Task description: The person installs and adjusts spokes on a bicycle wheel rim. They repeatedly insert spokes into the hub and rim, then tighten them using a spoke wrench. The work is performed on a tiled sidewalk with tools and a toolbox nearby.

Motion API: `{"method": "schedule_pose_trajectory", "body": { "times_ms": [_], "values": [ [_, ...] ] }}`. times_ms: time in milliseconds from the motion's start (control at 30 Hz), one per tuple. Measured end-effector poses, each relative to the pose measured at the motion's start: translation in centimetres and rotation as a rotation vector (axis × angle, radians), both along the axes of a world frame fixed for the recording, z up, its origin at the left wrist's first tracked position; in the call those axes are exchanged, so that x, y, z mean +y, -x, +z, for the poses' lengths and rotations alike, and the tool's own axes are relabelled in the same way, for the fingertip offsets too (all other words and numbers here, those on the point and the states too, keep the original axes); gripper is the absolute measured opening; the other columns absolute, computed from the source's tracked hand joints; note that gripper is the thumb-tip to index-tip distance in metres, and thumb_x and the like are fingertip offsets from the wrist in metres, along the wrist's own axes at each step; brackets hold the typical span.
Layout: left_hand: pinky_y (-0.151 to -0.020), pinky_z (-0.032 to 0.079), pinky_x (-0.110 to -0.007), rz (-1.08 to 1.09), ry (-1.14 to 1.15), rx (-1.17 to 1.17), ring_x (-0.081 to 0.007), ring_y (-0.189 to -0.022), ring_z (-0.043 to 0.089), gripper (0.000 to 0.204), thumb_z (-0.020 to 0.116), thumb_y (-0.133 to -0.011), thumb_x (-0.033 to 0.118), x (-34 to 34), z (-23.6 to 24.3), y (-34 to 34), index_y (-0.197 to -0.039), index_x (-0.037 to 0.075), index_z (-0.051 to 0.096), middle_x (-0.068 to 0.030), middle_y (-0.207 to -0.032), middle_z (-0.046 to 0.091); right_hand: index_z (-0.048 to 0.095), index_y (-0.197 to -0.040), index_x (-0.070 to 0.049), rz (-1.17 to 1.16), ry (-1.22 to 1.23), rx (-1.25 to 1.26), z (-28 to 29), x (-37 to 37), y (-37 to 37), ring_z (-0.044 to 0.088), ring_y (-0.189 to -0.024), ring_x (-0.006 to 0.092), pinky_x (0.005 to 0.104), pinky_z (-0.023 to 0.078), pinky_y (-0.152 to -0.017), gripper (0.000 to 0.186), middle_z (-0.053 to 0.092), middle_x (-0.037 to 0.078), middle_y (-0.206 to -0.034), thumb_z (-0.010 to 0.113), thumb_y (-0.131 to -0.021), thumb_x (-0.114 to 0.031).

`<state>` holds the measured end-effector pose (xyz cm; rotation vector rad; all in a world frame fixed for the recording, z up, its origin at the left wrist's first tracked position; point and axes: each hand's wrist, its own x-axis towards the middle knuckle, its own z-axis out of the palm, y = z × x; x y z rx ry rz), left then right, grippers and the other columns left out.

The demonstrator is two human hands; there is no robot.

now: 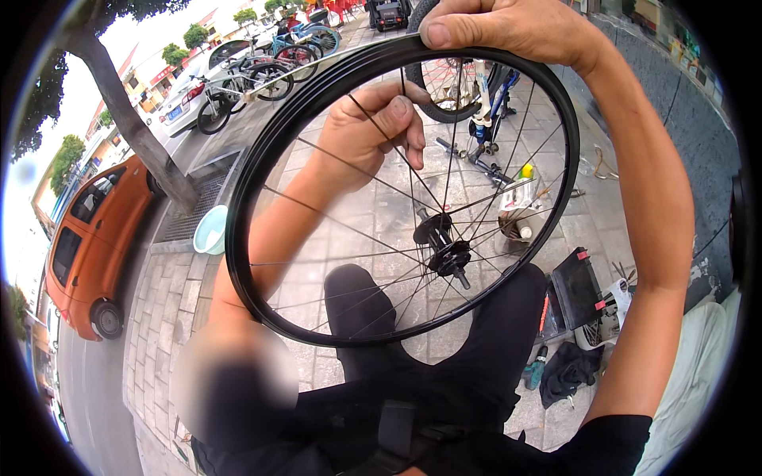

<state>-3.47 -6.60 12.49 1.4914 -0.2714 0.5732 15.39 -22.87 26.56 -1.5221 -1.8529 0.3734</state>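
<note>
A black bicycle wheel rim (241, 186) with black spokes and a black hub (437, 243) is held up in front of me above my knees. My right hand (496, 32) grips the top of the rim, thumb on the near side. My left hand (373, 135) is seen through the wheel at its upper left, fingers curled and thumb pressed to the index finger at a spoke (402, 87) near the top; whether it touches other spokes is hard to tell.
A partly dismantled bicycle (480, 103) stands ahead. An open black toolbox (575, 289), a drill (534, 370) and dark cloth (567, 373) lie to the right, beside a grey wall (667, 103). At left are a basin (210, 230), tree trunk (135, 127), orange car (103, 246) and parked bicycles (262, 79).
</note>
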Motion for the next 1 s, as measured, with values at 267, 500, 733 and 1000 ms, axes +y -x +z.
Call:
{"method": "schedule_pose_trajectory", "body": {
  "times_ms": [267,500,733,1000],
  "values": [
    [-0.058,0.055,-0.035,0.013,-0.062,0.02,-0.0251,-0.063,0.066,0.03,0.062,-0.104,0.021,0.6,-0.2,0.3,-0.125,-0.001,0.061,-0.0137,-0.078,0.066,0.078,-0.111,0.0,0.078,-0.082,-0.015,-1.1,0.7,-1.0,0.063,-0.083,0.0065,0.0245,0.052,-0.074,0.041,0.075,0.0,-0.092,0.078,-0.095,-0.037],
    [-0.056,0.055,-0.035,0.069,-0.115,0.041,-0.0249,-0.064,0.067,0.032,0.059,-0.106,0.019,0.0,0.4,0.4,-0.127,-0.005,0.059,-0.0134,-0.078,0.066,0.08,-0.101,-0.001,-0.026,-0.122,-0.051,-1.2,1.0,-1.3,0.059,-0.074,0.005,0.0239,0.048,-0.065,0.044,0.071,-0.003,-0.083,0.078,-0.093,-0.044],
    [-0.056,0.055,-0.035,0.017,-0.095,0.016,-0.0259,-0.064,0.067,0.031,0.055,-0.107,0.018,0.1,0.5,-0.6,-0.129,-0.004,0.058,-0.0139,-0.08,0.066,0.08,-0.103,0.0,0.003,-0.176,0.002,-1.5,0.3,-1.9,0.061,-0.074,0.0065,0.0241,0.049,-0.065,0.051,0.073,-0.002,-0.083,0.081,-0.089,-0.049],
    [-0.055,0.054,-0.035,0.014,-0.087,0.016,-0.0271,-0.062,0.066,0.03,0.054,-0.108,0.02,0.7,0.0,0.0,-0.129,-0.002,0.057,-0.014,-0.08,0.065,0.081,-0.103,-0.002,0.017,-0.214,-0.015,-2.4,1.4,-2.1,0.061,-0.074,0.0061,0.0251,0.049,-0.067,0.05,0.072,-0.002,-0.082,0.08,-0.089,-0.05]
  ]
}}
